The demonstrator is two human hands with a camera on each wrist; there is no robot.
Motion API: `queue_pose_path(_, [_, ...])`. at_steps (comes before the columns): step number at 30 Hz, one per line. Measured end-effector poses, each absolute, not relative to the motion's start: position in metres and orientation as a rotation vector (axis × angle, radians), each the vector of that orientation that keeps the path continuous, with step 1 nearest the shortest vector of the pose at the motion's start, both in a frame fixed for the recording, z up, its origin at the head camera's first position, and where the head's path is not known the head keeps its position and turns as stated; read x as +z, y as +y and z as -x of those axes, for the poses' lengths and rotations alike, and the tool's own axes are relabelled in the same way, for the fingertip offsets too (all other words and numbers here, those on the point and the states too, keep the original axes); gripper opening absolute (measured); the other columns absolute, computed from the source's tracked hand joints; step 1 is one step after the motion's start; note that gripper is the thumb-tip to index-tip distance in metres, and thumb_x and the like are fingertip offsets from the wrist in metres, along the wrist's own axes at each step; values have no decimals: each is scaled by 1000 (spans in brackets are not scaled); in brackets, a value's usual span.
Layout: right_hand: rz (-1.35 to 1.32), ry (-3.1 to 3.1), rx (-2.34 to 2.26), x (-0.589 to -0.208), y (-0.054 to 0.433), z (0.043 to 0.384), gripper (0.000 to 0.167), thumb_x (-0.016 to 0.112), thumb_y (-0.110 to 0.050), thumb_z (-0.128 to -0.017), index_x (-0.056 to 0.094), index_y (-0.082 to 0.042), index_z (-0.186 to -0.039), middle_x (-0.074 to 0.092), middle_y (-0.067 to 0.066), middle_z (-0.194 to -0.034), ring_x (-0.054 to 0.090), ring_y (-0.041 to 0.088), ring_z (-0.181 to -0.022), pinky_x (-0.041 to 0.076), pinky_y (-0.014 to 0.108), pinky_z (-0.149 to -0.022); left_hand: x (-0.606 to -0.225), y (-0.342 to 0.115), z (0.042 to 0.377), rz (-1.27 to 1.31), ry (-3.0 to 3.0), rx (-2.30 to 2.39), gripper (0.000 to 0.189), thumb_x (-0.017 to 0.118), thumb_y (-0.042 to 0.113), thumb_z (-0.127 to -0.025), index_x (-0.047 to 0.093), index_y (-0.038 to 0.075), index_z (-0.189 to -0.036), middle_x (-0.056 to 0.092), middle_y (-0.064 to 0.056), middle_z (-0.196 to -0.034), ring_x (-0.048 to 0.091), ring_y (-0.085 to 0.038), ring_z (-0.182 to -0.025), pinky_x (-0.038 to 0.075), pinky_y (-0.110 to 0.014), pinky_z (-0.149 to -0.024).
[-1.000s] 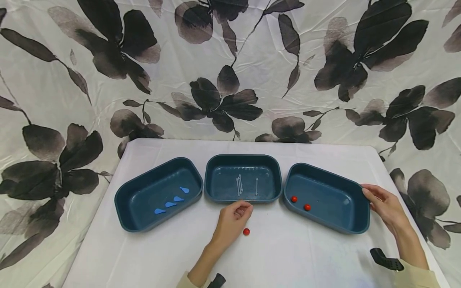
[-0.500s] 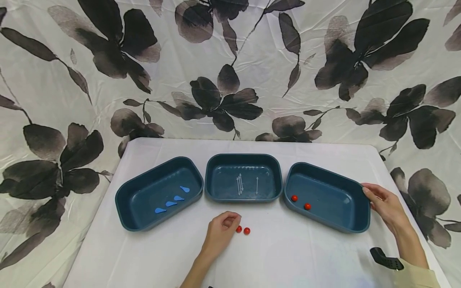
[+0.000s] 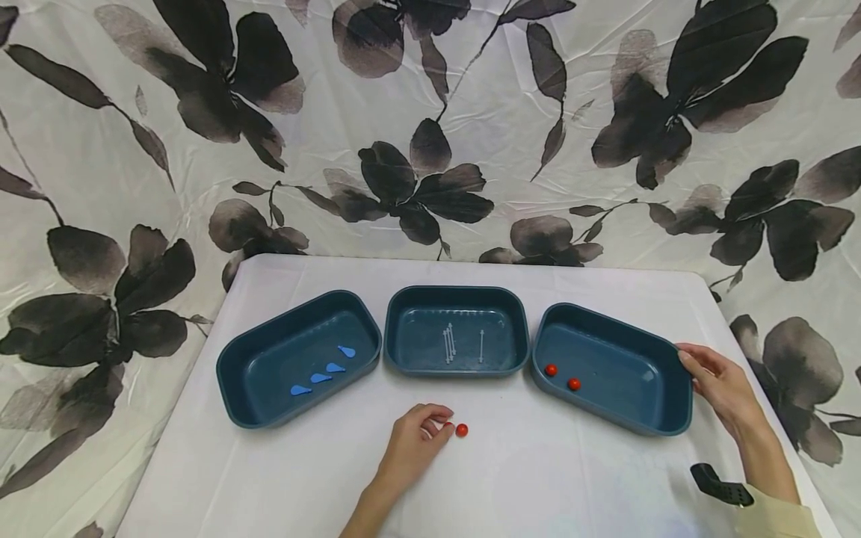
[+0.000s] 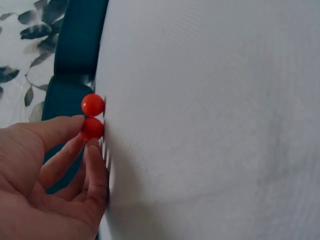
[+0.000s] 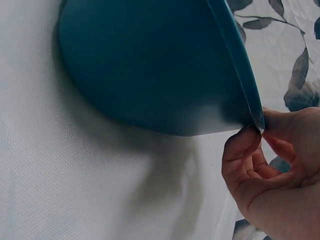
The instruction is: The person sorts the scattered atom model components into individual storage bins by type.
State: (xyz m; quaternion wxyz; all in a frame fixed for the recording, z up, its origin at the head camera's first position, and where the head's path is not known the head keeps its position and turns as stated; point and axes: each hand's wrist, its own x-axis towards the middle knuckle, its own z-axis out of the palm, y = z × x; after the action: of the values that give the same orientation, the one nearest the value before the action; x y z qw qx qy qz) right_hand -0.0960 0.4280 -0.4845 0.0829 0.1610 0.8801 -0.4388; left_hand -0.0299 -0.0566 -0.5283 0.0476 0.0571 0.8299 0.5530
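Note:
My left hand is low at the front of the middle tray, thumb and fingertips pinching a red ball. In the head view the fingers hide most of that ball. Right beside it on the white cloth is a second red ball. At the far right, my right hand pinches the rim of the right blue tray between thumb and fingers. Two red balls, one of them nearer the corner, lie inside this tray.
The middle blue tray holds several thin white sticks. Several blue drop-shaped pieces lie in the left blue tray. Behind the table hangs a flower-patterned cloth.
My left hand has come back from the middle tray's front edge to the two loose red balls, and its fingers have closed around the left one. My right hand has stayed at the tray rim.

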Motion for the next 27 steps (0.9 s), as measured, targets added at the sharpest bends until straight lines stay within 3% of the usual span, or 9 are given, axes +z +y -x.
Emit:
queue_pose_path(8, [-480, 2630, -1334, -485, 428, 95, 70, 49, -55, -104, 46, 0, -148, 51, 15, -138, 50, -6, -97, 52, 13, -76, -527, -55, 29, -232, 2592, 1592, 11, 75, 3, -91, 76, 4, -102, 66, -1, -92, 58, -6, -75, 52, -22, -67])
queue_pose_path(13, [-482, 2635, -1336, -485, 427, 95, 71, 48, -55, -104, 46, 0, -149, 50, 17, -139, 49, -6, -97, 51, 12, -75, -524, -54, 32, -167, 2520, 1634, 12, 73, 10, -96, 75, 3, -105, 66, 0, -95, 62, -9, -82, 55, -22, -74])
queue_pose_path(20, [-471, 2633, -1366, -485, 428, 95, 65, 49, -50, -106, 47, 1, -146, 54, 6, -130, 48, -8, -94, 47, 11, -71, -514, -52, 36, -138, 2362, 1766, 19, 71, 15, -98, 74, 1, -111, 70, -4, -103, 69, -16, -93, 56, -23, -83])
queue_pose_path(27, [-475, 2637, -1351, -485, 427, 96, 68, 47, -52, -106, 46, 2, -148, 49, 22, -141, 47, -8, -95, 49, 12, -72, -504, -46, 45, -118, 2200, 1892, 24, 72, 14, -97, 73, -4, -113, 74, -10, -103, 72, -30, -98, 54, -18, -85])
